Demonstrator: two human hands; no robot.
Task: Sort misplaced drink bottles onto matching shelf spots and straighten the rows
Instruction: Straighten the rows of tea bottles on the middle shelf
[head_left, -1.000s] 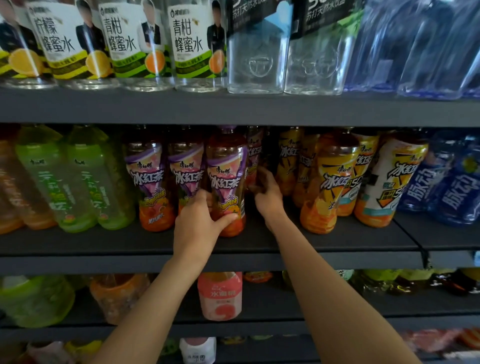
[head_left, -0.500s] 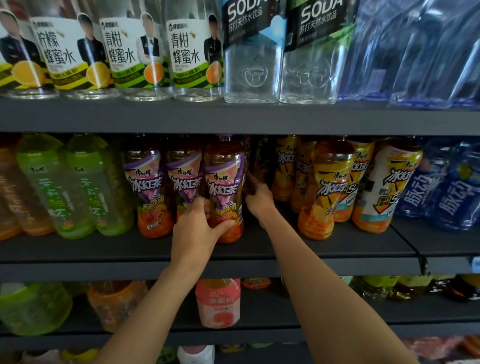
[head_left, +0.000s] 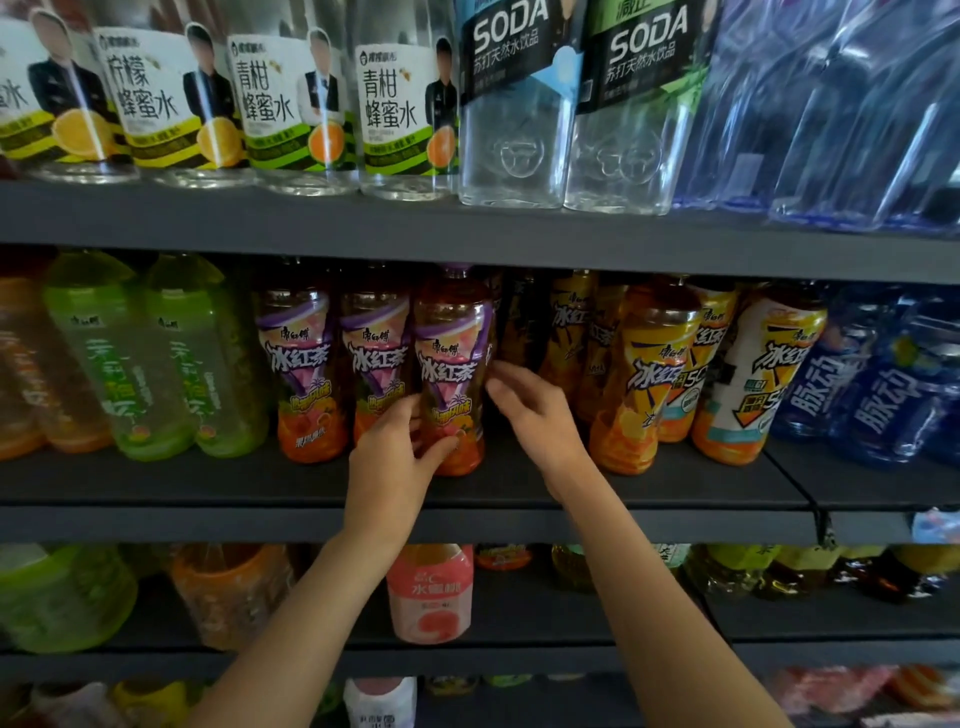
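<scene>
Your left hand (head_left: 397, 457) wraps the lower part of the purple-labelled iced tea bottle (head_left: 452, 374) in the middle of the frame, fingers curled round its left side and the thumb pressed across its orange base. That bottle stands upright on the middle shelf (head_left: 208, 483), rightmost of three purple-labelled bottles and slightly forward of the other two (head_left: 304, 374). Your right hand (head_left: 535, 415) sits just right of the same bottle with its fingers loosely spread and reaching toward the label; you cannot tell whether the fingertips actually touch it, and the hand holds nothing. To the right of centre stand the yellow-labelled iced tea bottles (head_left: 649, 384), unevenly lined and leaning. Green tea bottles (head_left: 130, 364) fill the left of that shelf and blue drink bottles (head_left: 872, 395) the right edge. Across the top of the frame run honey water bottles (head_left: 270, 104) and clear soda bottles (head_left: 514, 104).
</scene>
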